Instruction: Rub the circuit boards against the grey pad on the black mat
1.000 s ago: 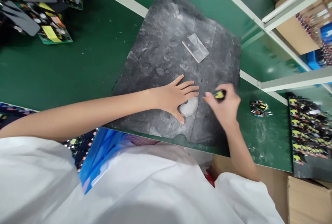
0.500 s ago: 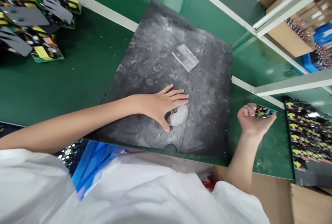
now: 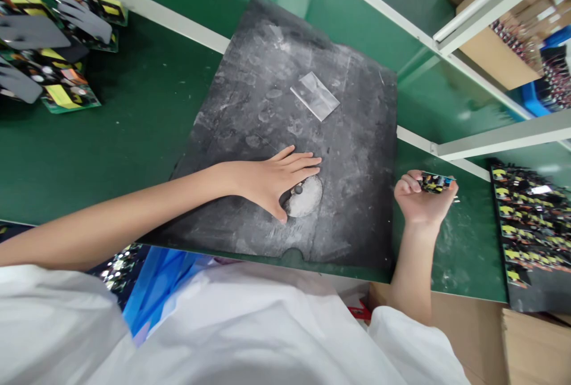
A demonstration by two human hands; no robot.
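My left hand (image 3: 277,178) lies with its fingers spread over the worn black mat (image 3: 352,135). Beside its thumb and fingers is a pale round disc (image 3: 307,197) with a small dark knob on it; whether the palm touches the disc I cannot tell. To the right of the mat, my right hand (image 3: 422,203) is closed around a small circuit board (image 3: 436,182), gripped by its edges between thumb and fingers. A clear plastic bag (image 3: 316,96), small and flat, rests on the mat beyond my left hand.
Several circuit boards with grey heat sinks (image 3: 84,16) are piled at the far left of the green bench (image 3: 147,105). A black tray (image 3: 530,296) at the right carries rows of boards. White metal rails (image 3: 504,141) cross the back right. Cardboard (image 3: 535,343) shows below the bench.
My right hand has moved left toward the mat with the circuit board in it. The left hand keeps its place by the disc. The whole view has shifted slightly.
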